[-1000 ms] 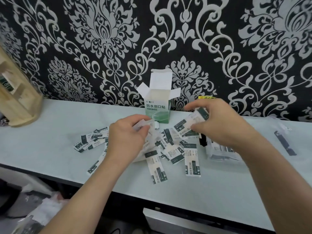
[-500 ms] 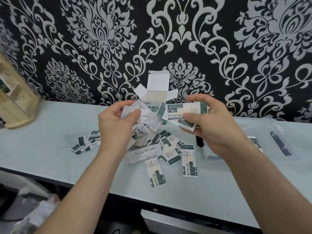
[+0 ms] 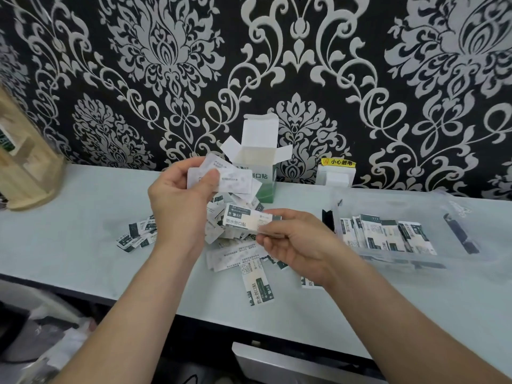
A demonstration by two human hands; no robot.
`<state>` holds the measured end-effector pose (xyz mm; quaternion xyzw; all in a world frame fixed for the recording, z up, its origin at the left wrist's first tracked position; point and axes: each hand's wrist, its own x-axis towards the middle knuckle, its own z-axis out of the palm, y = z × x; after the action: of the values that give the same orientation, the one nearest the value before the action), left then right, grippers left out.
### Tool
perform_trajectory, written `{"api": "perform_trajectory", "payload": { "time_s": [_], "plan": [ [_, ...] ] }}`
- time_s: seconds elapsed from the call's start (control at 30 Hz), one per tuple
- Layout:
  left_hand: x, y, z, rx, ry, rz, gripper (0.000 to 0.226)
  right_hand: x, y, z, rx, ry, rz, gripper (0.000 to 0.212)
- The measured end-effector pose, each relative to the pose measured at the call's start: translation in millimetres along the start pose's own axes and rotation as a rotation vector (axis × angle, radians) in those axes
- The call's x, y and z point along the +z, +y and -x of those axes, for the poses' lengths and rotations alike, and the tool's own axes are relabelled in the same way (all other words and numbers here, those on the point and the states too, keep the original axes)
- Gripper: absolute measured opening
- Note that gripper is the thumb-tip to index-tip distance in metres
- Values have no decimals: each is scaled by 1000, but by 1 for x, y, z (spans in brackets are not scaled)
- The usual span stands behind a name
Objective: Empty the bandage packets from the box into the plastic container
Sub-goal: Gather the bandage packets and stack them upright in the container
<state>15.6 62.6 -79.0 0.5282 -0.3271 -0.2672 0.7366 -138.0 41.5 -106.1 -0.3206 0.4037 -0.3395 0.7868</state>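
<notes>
Just left of the frame's centre, the left hand (image 3: 177,206) is raised off the pale table (image 3: 69,245), thumb and fingers pinching a loose fan of white bandage packets (image 3: 235,181) whose plain backs face the camera. Below it and to the right, the right hand (image 3: 293,239) grips a small squared-up stack of packets (image 3: 243,221) between thumb and curled fingers, printed side up, with the stack pointing left towards the other wrist. Behind both hands, at the centre of the frame, the green and white box (image 3: 263,187) stands upright against the wall with all its top flaps open; the fanned packets hide part of its front. Under and between the hands, a heap of scattered packets (image 3: 238,256) lies on the table. A smaller cluster of packets (image 3: 138,236) lies off to the left, and a single packet (image 3: 259,286) lies nearer the front edge. At the right of the frame sits the clear plastic container (image 3: 410,206), open-topped, with a row of packets (image 3: 388,236) standing on edge inside it and black clips (image 3: 460,236) at its ends. A white fitting with a yellow warning label (image 3: 336,173) sits against the black and silver patterned wallpaper (image 3: 138,65), and a wooden rack (image 3: 25,162) stands at the far left.
</notes>
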Motion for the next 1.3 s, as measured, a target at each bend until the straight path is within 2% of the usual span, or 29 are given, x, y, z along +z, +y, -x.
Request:
{"api": "perform_trajectory", "payload": {
  "time_s": [0.17,0.33,0.47,0.53,0.6,0.67,0.73,0.83,0.97,1.17,1.3],
  "plan": [
    [0,-7,5,-49,-97,-30,24,-3,-2,-2,-40,61,52,7],
    [-18,-12,0,-131,-220,-120,27,-4,5,-4,-84,92,232,12],
    [-39,-11,-8,-118,-281,-165,23,-4,6,-6,-110,88,288,17],
    [-48,-5,-12,-67,-347,-88,24,-3,6,-6,-106,76,257,19],
    [-53,0,-12,-35,-475,87,24,-3,6,-5,-82,41,177,21],
    [-53,2,-8,-37,-607,165,24,-2,6,-5,-52,1,80,22],
    [-49,0,-3,-26,-675,55,23,-3,6,-5,-49,-34,20,22],
    [-46,-7,-1,-26,-691,-153,31,-2,4,-5,-66,-41,-8,23],
    [-45,-12,-2,-52,-668,-233,51,0,3,-6,-68,-28,-65,21],
    [-39,-17,0,-125,-688,-374,47,1,3,-4,-48,15,-78,22],
    [-32,-17,4,6,-719,-597,35,-3,0,-5,-41,18,106,48]
  ]
}}
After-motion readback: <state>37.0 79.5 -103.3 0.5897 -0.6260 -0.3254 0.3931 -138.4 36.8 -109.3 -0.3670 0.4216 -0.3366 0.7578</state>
